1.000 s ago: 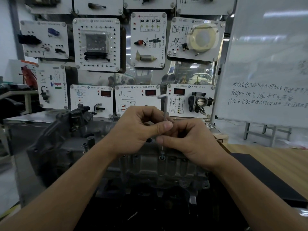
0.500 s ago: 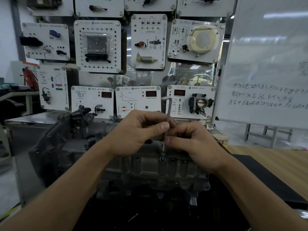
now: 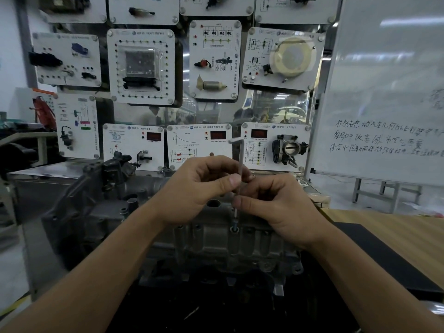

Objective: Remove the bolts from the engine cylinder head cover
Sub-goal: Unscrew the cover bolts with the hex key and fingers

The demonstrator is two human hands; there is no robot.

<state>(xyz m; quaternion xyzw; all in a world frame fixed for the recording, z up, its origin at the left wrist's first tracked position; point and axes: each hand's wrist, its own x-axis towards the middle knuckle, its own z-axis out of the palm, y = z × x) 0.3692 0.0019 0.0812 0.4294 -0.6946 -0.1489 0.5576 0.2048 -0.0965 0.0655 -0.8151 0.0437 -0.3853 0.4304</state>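
A grey metal cylinder head cover sits in front of me on the bench. An L-shaped hex key stands upright, its tip seated in a bolt on the cover's near top edge. My left hand pinches the key's shaft from the left, thumb pointing right. From the right, my right hand grips the same shaft lower down, just above the bolt. The key's short arm points left at the top. The middle of the shaft is hidden by my fingers.
The rest of the dark engine extends to the left. Behind it stands a wall of white training panels. A whiteboard stands at right. A black mat lies on a wooden table at right.
The hex key's short top arm has swung around between frames while both hands stayed on the shaft. The bolt head stands slightly above the cover.
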